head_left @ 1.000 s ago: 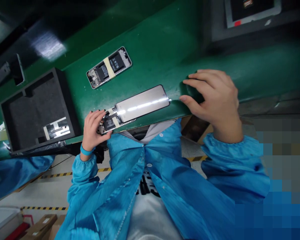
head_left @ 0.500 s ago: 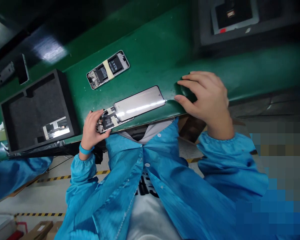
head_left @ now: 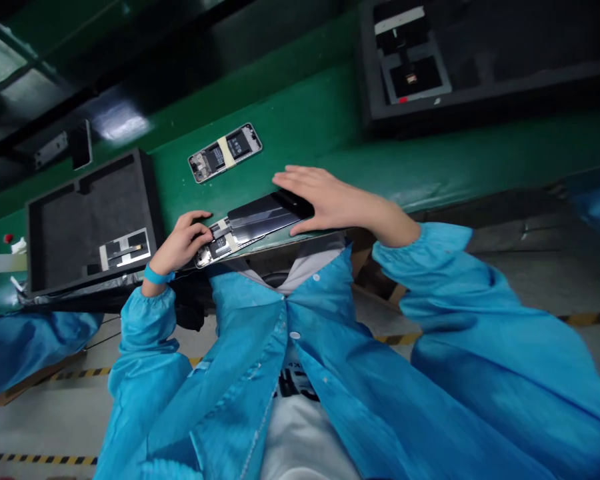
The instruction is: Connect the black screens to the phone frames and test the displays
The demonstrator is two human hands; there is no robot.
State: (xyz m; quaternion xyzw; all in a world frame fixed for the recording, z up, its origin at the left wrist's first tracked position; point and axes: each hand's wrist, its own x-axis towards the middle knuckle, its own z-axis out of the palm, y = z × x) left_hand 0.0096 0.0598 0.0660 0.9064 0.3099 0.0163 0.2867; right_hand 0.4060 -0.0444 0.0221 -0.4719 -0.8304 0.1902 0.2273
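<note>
An opened phone body point(head_left: 223, 245) lies near the bench's front edge, its battery and inner parts showing. Over its right portion is a dark, glossy phone screen point(head_left: 265, 217), offset to the right and seemingly a little tilted. A flat strip links the two at the left end of the screen. My left hand point(head_left: 180, 241) is at the body's left end, fingers bent and fingertips pressing near that strip. My right hand point(head_left: 333, 200) grips the screen's right end, fingers along the far edge and thumb at the near edge.
Behind lies another opened phone point(head_left: 226, 153) with a pale tape band. A black foam tray point(head_left: 153, 200) on the left contains a screen part point(head_left: 125, 250); a second dark tray point(head_left: 375, 110) stands at the upper right. A neighbour's blue sleeve point(head_left: 35, 343) shows at left.
My right hand has moved left from the bare bench and taken hold of the screen's right end. My left fingers have shifted from the body's edges onto its inner parts. The view has shifted.
</note>
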